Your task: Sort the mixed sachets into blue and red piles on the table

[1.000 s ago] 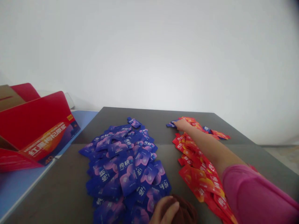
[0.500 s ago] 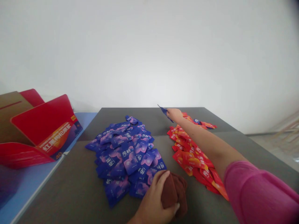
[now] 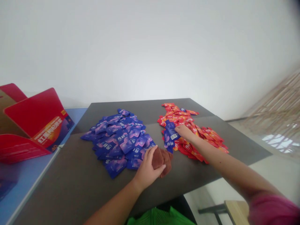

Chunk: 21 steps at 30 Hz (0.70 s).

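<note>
My left hand (image 3: 148,167) is closed around a folded brown cloth (image 3: 167,161) close to the table's near side, beside the pile of blue pouches (image 3: 124,140). With its fingertips, my right hand (image 3: 185,132) pinches a blue spouted pouch (image 3: 171,130), whose barcode side faces up. Just under that pouch lies another blue pouch (image 3: 168,143), partly covered, at the left edge of the red pouches (image 3: 194,143). My right forearm crosses over part of the red pile.
Everything lies on a dark grey table (image 3: 77,181). An open red carton (image 3: 39,115) stands at the left on a blue surface (image 3: 77,113). Among the far red pouches shows a small blue piece (image 3: 183,110). A wooden stool (image 3: 236,211) is at lower right.
My right hand has brought the blue pouch from above the table's far part down nearer to me, beside the red pile. My left hand keeps the brown cloth. The view has shifted.
</note>
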Each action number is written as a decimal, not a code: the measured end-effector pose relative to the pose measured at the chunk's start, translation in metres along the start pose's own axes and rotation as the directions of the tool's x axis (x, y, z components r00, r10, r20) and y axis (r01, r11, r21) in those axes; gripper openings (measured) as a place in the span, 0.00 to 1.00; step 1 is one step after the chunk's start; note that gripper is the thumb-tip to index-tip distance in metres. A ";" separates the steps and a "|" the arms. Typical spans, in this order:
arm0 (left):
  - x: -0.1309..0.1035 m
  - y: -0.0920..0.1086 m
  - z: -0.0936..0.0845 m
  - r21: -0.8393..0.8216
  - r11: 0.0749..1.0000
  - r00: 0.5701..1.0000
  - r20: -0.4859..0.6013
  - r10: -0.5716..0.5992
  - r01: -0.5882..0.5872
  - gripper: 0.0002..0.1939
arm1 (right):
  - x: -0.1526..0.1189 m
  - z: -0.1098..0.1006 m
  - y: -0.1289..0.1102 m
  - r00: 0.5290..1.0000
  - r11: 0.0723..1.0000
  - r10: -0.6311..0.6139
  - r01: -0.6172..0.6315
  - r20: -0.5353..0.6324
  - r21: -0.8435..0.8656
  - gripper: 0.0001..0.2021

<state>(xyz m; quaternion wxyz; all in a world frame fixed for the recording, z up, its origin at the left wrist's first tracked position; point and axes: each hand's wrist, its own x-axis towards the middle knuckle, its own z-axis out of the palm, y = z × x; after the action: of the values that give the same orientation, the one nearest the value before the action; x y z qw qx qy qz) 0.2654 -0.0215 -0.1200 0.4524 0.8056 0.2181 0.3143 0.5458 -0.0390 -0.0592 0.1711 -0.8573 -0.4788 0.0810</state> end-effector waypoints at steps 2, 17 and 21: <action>0.001 -0.001 -0.001 0.017 1.000 1.000 -0.016 0.011 -0.010 0.37 | -0.007 -0.001 0.003 0.998 0.996 0.061 -0.062 -0.018 -0.061 0.13; 0.028 0.064 -0.017 0.062 0.984 0.936 -0.302 0.181 -0.170 0.32 | -0.110 -0.016 -0.065 0.961 0.980 -0.200 0.196 -0.193 -0.039 0.18; 0.019 0.081 -0.013 0.091 0.959 0.963 0.003 0.268 -0.267 0.29 | -0.128 -0.028 -0.082 0.913 0.941 -0.132 0.238 -0.386 0.241 0.18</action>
<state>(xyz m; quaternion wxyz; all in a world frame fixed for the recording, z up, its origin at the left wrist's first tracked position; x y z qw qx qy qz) 0.2751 -0.0423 -0.0387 0.3680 0.8457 0.1233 0.3662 0.4211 -0.1138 -0.0061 0.3846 -0.7743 -0.5017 -0.0286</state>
